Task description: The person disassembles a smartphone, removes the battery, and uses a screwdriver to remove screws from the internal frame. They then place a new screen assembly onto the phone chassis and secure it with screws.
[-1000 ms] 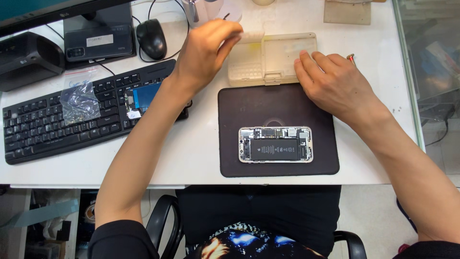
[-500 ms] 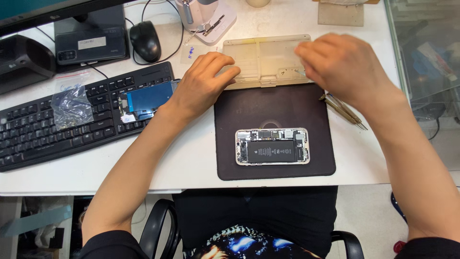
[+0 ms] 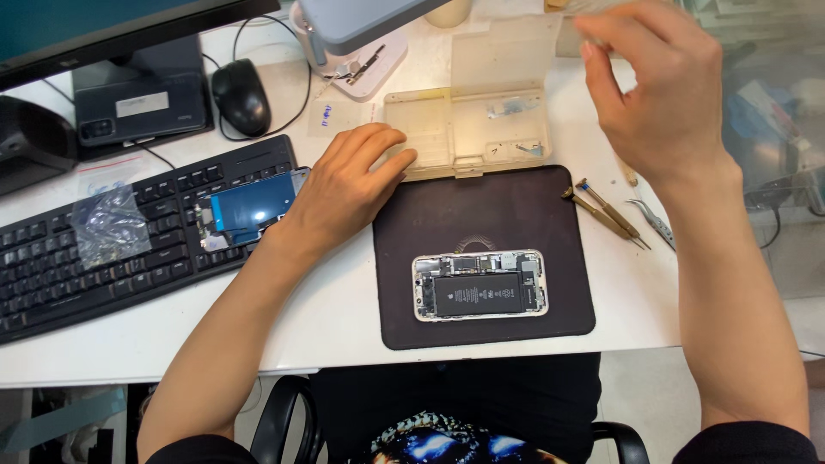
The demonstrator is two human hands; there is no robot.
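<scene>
A: Start with the box. Where is it?

B: The clear plastic box (image 3: 468, 129) sits in the upper middle of the frame, on the white desk (image 3: 344, 318), touching the top edge of the dark mat (image 3: 481, 215). Its lid stands open toward the top of the frame, and a few small metal parts lie in its right compartment.

A: And the hands?

B: The left hand (image 3: 344, 185) lies flat, palm down, fingers together and loosely stretched, its fingertips resting against the box's left edge. It clamps nothing. The right hand (image 3: 657, 90) is raised at the upper right, above the lid's right corner, fingers curled in toward the thumb. Whether it pinches something small I cannot tell; the fingertips are blurred.

A: What lies below the box?

B: An opened phone (image 3: 479, 285), back up with its battery and boards showing, lies level in the lower middle of the mat.

A: To the right?

B: Two brass-handled screwdrivers (image 3: 606, 213) lie slanted across the mat's right edge, and metal tweezers (image 3: 651, 223) lie just beside them on the desk.

A: And the left side?

B: A black keyboard (image 3: 129, 249) fills the left of the frame. A phone screen panel (image 3: 245, 210) with a blue back rests on its right end, under the left wrist, and a small clear bag (image 3: 107, 225) lies on the keys. Above it, upper left, sits a black mouse (image 3: 241, 96).
</scene>
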